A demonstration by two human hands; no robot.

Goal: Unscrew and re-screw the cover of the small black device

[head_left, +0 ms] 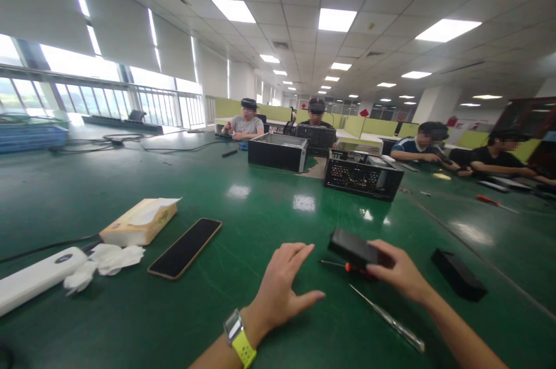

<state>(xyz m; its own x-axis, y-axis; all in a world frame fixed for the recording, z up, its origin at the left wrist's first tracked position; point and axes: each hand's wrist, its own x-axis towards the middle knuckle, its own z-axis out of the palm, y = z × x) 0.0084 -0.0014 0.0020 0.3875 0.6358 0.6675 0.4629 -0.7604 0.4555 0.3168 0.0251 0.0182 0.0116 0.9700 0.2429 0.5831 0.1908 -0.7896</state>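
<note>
My right hand [402, 272] is closed on a small flat black device [353, 247], held just above the green table [269, 212]. Under it lies a small red-handled screwdriver [347, 266]. A long metal tool [388, 318] rests on the table beside my right forearm. My left hand [282, 288] hovers open with fingers spread, a little left of the black device; a watch with a yellow-green strap is on its wrist.
A phone [185, 247], a tissue box [139, 221], crumpled tissues [106, 262] and a white power bank [37, 277] lie at left. A black box [458, 273] sits at right. Two open computer cases [362, 174] stand ahead. Several people work at the table's far side.
</note>
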